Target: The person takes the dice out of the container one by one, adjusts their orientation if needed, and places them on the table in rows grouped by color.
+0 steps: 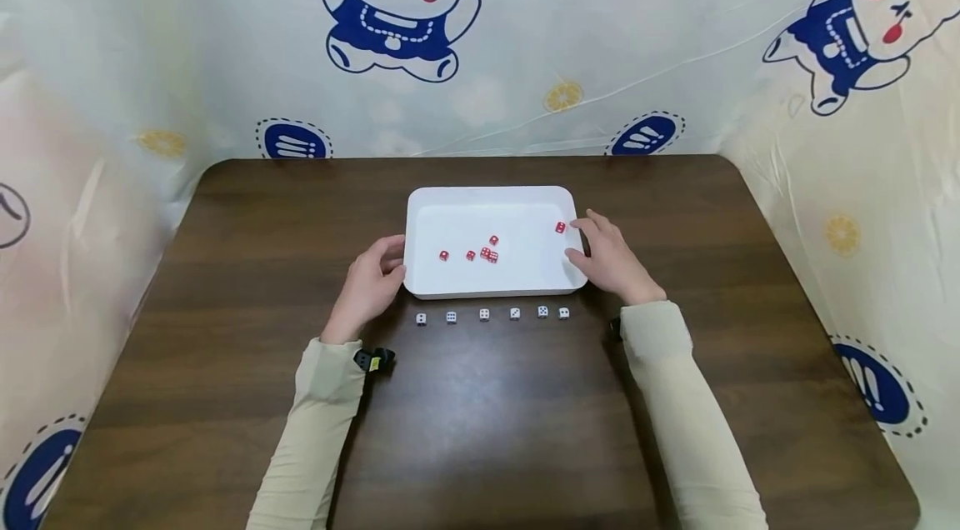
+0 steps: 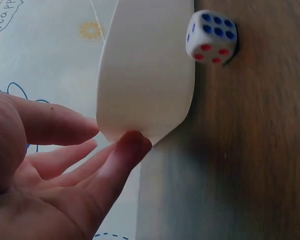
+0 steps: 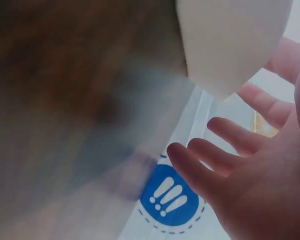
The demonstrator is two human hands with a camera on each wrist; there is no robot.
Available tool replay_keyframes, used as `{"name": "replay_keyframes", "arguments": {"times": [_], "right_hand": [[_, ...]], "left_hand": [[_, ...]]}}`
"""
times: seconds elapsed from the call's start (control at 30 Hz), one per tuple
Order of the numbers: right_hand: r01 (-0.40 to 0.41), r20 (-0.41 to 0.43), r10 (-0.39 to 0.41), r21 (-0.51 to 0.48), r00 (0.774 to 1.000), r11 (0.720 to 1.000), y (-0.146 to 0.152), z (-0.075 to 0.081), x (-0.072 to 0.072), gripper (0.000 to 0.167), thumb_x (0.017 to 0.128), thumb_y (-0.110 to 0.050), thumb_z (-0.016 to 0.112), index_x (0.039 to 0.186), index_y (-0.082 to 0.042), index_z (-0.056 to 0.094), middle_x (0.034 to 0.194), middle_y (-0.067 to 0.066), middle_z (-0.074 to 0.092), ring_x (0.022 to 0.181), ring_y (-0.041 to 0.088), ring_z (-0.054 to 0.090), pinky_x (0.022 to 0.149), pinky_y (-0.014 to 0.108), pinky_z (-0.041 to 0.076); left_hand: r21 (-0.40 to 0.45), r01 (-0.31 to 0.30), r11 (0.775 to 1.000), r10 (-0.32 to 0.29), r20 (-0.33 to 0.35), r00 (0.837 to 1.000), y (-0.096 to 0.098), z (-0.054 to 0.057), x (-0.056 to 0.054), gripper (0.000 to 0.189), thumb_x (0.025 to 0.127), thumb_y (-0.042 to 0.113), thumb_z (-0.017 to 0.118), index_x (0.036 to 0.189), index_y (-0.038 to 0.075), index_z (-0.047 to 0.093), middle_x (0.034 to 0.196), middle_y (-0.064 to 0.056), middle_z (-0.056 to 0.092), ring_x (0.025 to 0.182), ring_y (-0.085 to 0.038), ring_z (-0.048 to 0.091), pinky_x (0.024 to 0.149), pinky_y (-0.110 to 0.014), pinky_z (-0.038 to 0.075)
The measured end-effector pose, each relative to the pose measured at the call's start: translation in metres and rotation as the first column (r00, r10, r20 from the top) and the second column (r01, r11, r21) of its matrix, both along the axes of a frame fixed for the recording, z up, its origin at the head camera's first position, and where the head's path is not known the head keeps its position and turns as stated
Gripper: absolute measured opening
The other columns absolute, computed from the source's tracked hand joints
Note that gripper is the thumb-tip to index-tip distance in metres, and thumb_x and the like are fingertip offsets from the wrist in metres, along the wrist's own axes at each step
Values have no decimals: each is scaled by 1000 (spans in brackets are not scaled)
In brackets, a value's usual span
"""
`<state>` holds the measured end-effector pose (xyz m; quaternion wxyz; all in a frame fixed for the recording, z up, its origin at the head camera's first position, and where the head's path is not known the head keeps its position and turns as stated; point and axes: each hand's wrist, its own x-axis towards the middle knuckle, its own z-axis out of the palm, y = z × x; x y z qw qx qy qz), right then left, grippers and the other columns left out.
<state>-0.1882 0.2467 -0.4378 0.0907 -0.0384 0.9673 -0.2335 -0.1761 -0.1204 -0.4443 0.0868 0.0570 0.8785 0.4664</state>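
Observation:
A white rectangular tray lies on the table with several small red dice inside. One red die is apart from the others, near the tray's right end. My left hand touches the tray's left end; in the left wrist view the thumb meets a lower corner and a finger reaches the rim. At the opposite end, my right hand has its thumb and forefinger over the rim, close to the lone red die. The right wrist view shows its other fingers spread, holding nothing.
Several white dice stand in a row along the tray's near side. The dark wooden table has rounded corners. A printed cloth hangs behind and at both sides. Each wrist wears a dark band.

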Motion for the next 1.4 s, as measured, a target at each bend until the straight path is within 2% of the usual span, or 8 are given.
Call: {"name": "replay_keyframes", "arguments": {"times": [0.2,0.3,0.43,0.63,0.87,1.0,1.13,1.4], "right_hand": [[-5,48,3,52,999,999,-4,4,-20,47,95,-24,59,135,-4,49,157,25,22,143,44,23,111,61,26],[-16,57,11,80,998,997,-6,4,-30,43,94,-23,59,132,-4,51,156,26,23,142,45,23,111,61,27],[-32,70,25,110,997,993,-10,2,-38,38,94,-23,57,127,-5,54,155,27,24,142,46,24,110,62,28],[-25,97,12,132,995,991,-13,-1,-43,33,94,-22,56,122,-6,55,154,28,24,142,47,22,110,64,26],[-36,96,21,161,995,986,-18,-6,-47,29,95,-22,50,118,-4,54,153,30,25,141,48,24,110,64,27],[-49,85,34,177,996,983,-18,-8,-48,29,95,-21,47,115,-2,54,151,31,27,139,49,25,110,63,28],[-51,85,35,182,996,982,-18,-11,-48,28,96,-21,47,116,-3,54,150,31,29,138,49,27,109,63,30],[-45,84,29,186,996,982,-19,-16,-50,28,96,-22,50,118,-5,53,150,28,30,136,46,30,106,64,32]], "left_hand": [[-21,-6,1000,6,-2,1000,-1,0,3,47,96,8,53,142,3,45,141,-19,51,119,-34,60,94,-47,51],[-76,5,997,-9,-45,999,-1,-1,3,45,95,8,54,140,2,48,139,-20,52,119,-34,59,96,-47,49],[-152,43,987,-61,-114,992,-4,-4,1,43,96,10,53,138,0,50,144,-19,48,130,-34,50,106,-49,40],[-248,107,963,-145,-140,980,-4,-5,3,50,99,21,51,144,1,43,159,-12,27,145,-34,28,114,-53,27],[-360,165,918,-218,-113,969,-3,-7,5,62,100,39,46,153,11,28,164,1,9,150,-36,7,112,-66,15],[-408,180,895,-232,-81,969,-2,-7,6,68,99,44,47,154,12,23,165,1,4,150,-37,3,111,-66,15],[-430,191,883,-238,-58,970,-1,-7,7,72,98,46,48,155,11,21,165,1,1,150,-39,2,110,-66,15],[-437,187,880,-243,-75,967,-3,-7,10,67,100,43,46,154,11,24,165,3,4,150,-40,3,109,-67,17]]}}
